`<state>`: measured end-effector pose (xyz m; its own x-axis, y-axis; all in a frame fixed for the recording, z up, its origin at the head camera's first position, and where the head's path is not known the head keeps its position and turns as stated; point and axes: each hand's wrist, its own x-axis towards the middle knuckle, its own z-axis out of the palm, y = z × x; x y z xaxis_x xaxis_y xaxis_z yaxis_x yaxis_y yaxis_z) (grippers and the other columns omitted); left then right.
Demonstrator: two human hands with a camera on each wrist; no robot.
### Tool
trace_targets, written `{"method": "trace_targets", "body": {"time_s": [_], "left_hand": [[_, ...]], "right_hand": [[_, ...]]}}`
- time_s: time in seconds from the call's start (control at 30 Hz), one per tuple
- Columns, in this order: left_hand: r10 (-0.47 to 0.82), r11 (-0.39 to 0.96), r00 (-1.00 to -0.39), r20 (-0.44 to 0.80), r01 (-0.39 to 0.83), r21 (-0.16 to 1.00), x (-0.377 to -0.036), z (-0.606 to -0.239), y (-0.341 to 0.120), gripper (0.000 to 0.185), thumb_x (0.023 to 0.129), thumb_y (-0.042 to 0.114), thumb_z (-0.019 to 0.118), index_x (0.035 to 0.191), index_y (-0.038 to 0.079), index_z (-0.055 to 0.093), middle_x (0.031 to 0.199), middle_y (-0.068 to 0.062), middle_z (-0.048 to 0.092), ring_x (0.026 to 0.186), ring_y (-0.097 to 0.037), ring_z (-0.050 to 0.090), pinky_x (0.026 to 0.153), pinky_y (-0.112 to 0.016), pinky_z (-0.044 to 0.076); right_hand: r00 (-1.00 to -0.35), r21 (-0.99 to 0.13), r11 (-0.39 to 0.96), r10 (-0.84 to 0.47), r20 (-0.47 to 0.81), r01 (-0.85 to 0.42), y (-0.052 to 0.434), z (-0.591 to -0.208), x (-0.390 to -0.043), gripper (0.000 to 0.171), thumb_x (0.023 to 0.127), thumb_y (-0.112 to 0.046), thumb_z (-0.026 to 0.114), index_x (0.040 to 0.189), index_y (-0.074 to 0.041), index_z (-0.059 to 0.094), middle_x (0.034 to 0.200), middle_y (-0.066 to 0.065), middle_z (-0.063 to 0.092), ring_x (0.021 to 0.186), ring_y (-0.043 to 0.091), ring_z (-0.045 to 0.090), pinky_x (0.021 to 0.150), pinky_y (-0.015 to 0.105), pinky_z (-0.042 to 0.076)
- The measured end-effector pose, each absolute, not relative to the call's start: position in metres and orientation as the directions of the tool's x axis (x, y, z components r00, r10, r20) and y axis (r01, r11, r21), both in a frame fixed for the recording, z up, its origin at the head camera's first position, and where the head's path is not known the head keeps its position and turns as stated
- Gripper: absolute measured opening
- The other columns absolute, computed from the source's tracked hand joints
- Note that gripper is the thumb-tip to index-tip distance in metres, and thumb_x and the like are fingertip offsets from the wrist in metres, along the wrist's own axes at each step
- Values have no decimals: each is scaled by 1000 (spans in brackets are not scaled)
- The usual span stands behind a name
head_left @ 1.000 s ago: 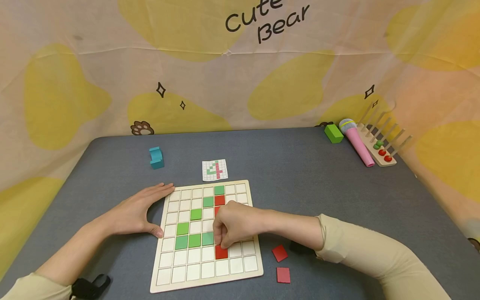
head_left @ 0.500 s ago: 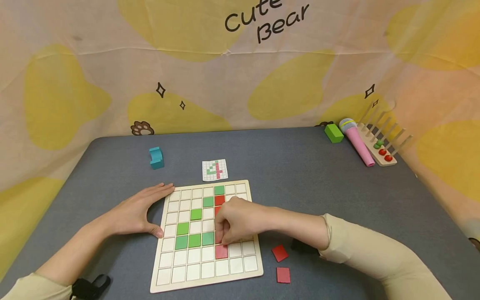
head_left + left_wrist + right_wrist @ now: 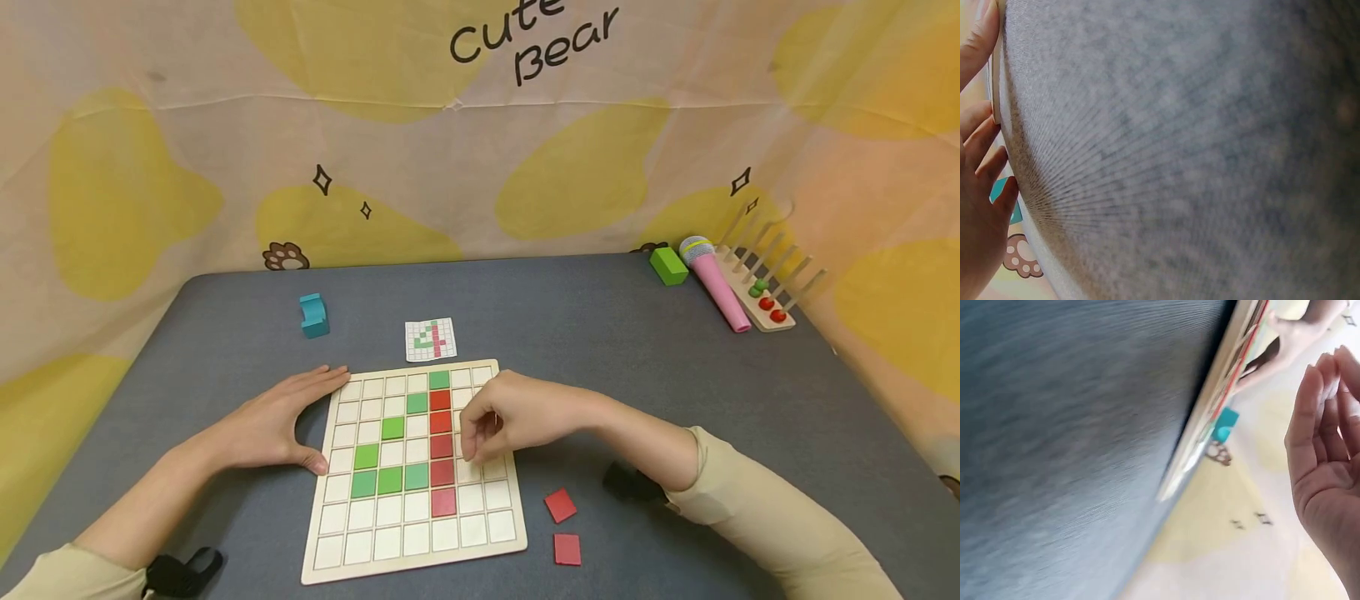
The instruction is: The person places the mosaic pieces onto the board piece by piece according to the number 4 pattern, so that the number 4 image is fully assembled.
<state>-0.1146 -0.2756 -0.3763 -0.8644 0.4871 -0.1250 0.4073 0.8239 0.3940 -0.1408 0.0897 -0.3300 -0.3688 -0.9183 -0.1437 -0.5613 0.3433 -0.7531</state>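
Note:
A pale gridded board [image 3: 322,562] lies on the table with several green tiles [image 3: 366,456] and a column of several red tiles [image 3: 442,473] in its squares. At the board's left edge rests my left hand [image 3: 270,421], thumb and fingers spread; the left wrist view shows those fingers [image 3: 982,134] along the edge. My right hand [image 3: 521,417] hovers over the board's right side, fingers loosely bent. In the right wrist view, nothing shows between its fingers [image 3: 1304,419]. Two loose red tiles, an upper tile [image 3: 560,505] and a lower tile [image 3: 567,549], lie right of the board.
Behind the board lies a small card [image 3: 431,340] printed with a green and red grid pattern. A blue block [image 3: 313,315] stands farther back left. At the back right are a green block [image 3: 668,266], a pink toy microphone [image 3: 718,287] and a wooden peg stand [image 3: 776,323].
My right hand has lifted from the red column and moved right and away from me, uncovering the red tiles there. The left hand stays at the board's edge.

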Motion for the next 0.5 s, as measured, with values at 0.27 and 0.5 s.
{"method": "trace_targets", "body": {"time_s": [0.27,0.5], "left_hand": [[492,822,-863,-120,414,391,-115,-377,-276,121,56,77,75,153,15,38,159,-11,39,147,-42,32,112,-61,32],[493,823,-862,-118,418,385,-116,-379,-277,121,56,78,74,153,15,38,159,-11,39,147,-42,33,112,-62,32]], "right_hand": [[-321,-822,370,-916,-242,-434,109,-342,-154,9,82,-11,79,89,-14,75,78,-11,69,67,-2,59,65,17,52],[-177,-846,389,-921,-348,-364,124,-350,-163,18,78,-4,80,94,-14,77,83,0,71,71,0,63,69,19,55]]}}
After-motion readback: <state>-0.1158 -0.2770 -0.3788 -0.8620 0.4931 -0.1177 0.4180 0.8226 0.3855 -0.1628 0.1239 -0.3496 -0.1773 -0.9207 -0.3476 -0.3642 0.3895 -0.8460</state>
